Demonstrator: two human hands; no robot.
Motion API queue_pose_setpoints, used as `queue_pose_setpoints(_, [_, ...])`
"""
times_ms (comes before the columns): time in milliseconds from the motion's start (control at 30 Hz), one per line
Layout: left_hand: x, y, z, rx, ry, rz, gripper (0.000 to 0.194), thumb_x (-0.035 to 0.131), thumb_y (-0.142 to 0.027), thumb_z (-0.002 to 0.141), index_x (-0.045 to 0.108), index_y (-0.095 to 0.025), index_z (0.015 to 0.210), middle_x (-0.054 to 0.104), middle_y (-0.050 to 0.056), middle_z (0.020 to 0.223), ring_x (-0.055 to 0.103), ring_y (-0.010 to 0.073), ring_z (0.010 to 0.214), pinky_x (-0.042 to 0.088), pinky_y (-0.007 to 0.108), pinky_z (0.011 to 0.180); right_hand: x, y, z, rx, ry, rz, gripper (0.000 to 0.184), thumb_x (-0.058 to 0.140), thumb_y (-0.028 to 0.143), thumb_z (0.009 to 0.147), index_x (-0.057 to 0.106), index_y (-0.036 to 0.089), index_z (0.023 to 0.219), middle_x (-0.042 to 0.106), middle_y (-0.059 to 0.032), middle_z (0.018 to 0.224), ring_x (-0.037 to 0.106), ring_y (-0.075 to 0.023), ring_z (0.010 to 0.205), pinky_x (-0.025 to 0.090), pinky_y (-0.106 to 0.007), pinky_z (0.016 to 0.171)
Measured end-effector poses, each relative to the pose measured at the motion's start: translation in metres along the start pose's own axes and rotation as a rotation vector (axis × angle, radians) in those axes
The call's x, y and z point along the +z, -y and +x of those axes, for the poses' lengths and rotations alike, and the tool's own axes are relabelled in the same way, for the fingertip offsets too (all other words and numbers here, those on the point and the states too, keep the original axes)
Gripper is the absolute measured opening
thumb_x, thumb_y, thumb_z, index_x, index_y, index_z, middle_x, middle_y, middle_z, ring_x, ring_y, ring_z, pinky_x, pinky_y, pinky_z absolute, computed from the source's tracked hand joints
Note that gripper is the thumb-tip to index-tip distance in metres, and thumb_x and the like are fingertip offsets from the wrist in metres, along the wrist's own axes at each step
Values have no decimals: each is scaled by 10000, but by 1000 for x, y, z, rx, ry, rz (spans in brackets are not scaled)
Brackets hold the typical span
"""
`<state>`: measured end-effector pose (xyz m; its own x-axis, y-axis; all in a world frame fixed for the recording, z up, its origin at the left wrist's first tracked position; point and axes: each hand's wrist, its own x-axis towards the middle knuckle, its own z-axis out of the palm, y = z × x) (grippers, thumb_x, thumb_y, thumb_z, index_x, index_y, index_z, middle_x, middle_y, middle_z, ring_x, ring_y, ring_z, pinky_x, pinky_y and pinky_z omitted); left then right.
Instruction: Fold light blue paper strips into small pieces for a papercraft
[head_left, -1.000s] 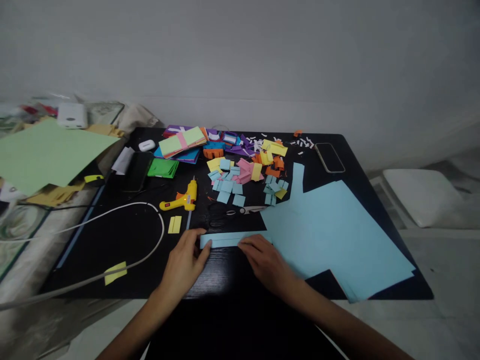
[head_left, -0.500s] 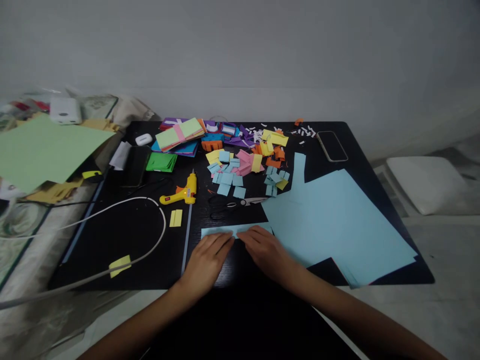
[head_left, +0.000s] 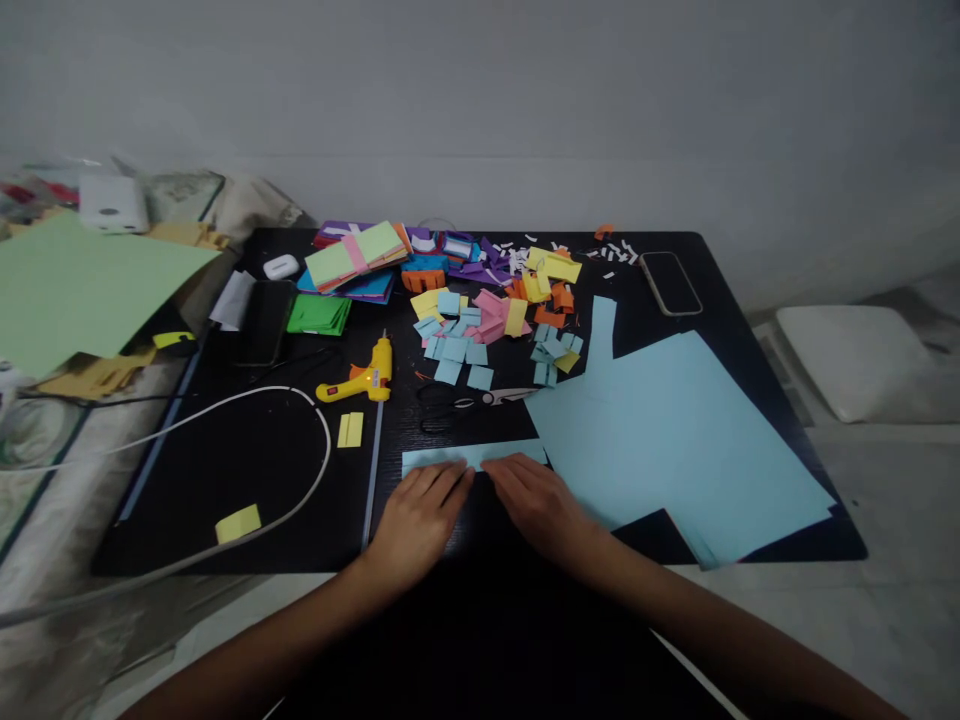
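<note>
A narrow light-blue paper strip (head_left: 465, 455) lies across the near middle of the black table (head_left: 247, 470). My left hand (head_left: 416, 515) lies flat with its fingers stretched out, fingertips pressing the strip's near edge. My right hand (head_left: 536, 505) lies flat beside it, fingertips on the same strip a little to the right. Neither hand grips anything. Just right of the hands spreads a stack of large light-blue sheets (head_left: 675, 440).
Scissors (head_left: 472, 402) and a yellow glue gun (head_left: 360, 380) lie behind the strip. Several small coloured paper pieces (head_left: 487, 335) and folded stacks (head_left: 360, 265) fill the back. A phone (head_left: 671, 283) lies far right, a white cable (head_left: 225, 410) loops left, green paper (head_left: 82, 290) beyond.
My left hand slid right from the strip's left end to its middle, close to my right hand. The view tilted slightly, and both hands now press the strip side by side.
</note>
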<state>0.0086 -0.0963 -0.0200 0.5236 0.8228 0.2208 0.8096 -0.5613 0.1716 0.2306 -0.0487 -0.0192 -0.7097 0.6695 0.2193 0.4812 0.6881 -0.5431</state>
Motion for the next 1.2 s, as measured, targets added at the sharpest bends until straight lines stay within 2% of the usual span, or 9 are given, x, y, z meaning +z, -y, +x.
queue_pose_setpoints(200, [0, -15, -2, -30, 39, 84, 460, 434, -20, 942, 659, -59, 1340, 712, 195, 1336, 692, 322, 1181, 573, 456, 971, 2, 7, -12, -44, -14, -135, 398, 462, 40, 987, 624, 89, 1347, 727, -161, 1276, 673, -291, 1205, 601, -462, 1037])
queue_pose_setpoints(300, [4, -21, -5, -72, 58, 92, 479, 417, -14, 942, 645, -61, 1361, 690, 203, 1371, 660, 330, 1256, 557, 475, 1021, 6, 14, -17, -27, -18, -204, 438, 435, 23, 964, 619, 83, 1357, 711, -171, 1302, 659, -312, 1234, 601, -483, 1045])
queue_pose_setpoints(400, [7, -25, -6, -116, 88, 119, 474, 408, -36, 968, 634, -82, 1383, 675, 189, 1402, 648, 323, 1281, 555, 475, 1035, 11, 19, -18, 30, -44, -229, 419, 439, 38, 971, 615, 60, 1350, 710, -196, 1263, 664, -318, 1205, 603, -486, 1037])
queue_pose_setpoints(533, [8, -27, -3, -158, 111, 136, 400, 455, -180, 1042, 631, -104, 1394, 679, 181, 1399, 647, 329, 1274, 563, 475, 1017, 12, 18, -21, 103, -84, -229, 376, 484, 124, 1014, 597, 68, 1368, 708, -201, 1208, 678, -318, 1120, 618, -491, 982])
queue_pose_setpoints(700, [7, -31, 1, -205, 135, 97, 467, 537, -273, 1037, 562, -108, 1473, 671, 191, 1393, 639, 345, 1257, 556, 480, 990, 10, 15, -26, 170, -63, -260, 416, 541, 216, 1020, 575, 76, 1410, 670, -207, 1194, 655, -322, 1077, 622, -490, 920])
queue_pose_setpoints(900, [7, -38, 3, -270, 157, 67, 516, 584, -354, 1019, 557, -115, 1476, 652, 198, 1393, 603, 360, 1277, 521, 510, 1021, 11, 20, -22, 200, -15, -307, 516, 547, 193, 995, 510, 33, 1485, 639, -206, 1178, 613, -305, 1047, 607, -485, 908])
queue_pose_setpoints(1033, [8, -38, 3, -303, 137, 36, 548, 574, -372, 1020, 529, -87, 1486, 654, 209, 1370, 613, 352, 1240, 517, 504, 1023, 11, 20, -22, 231, -33, -325, 513, 569, 205, 977, 552, 31, 1459, 613, -208, 1168, 583, -313, 1042, 587, -508, 918])
queue_pose_setpoints(1200, [8, -37, 0, -318, 115, 9, 561, 556, -358, 1030, 496, -42, 1490, 658, 219, 1349, 610, 357, 1232, 524, 507, 1016, 5, 16, -30, 257, -78, -403, 440, 556, 282, 1009, 635, 106, 1404, 580, -196, 1168, 542, -347, 1085, 536, -591, 976])
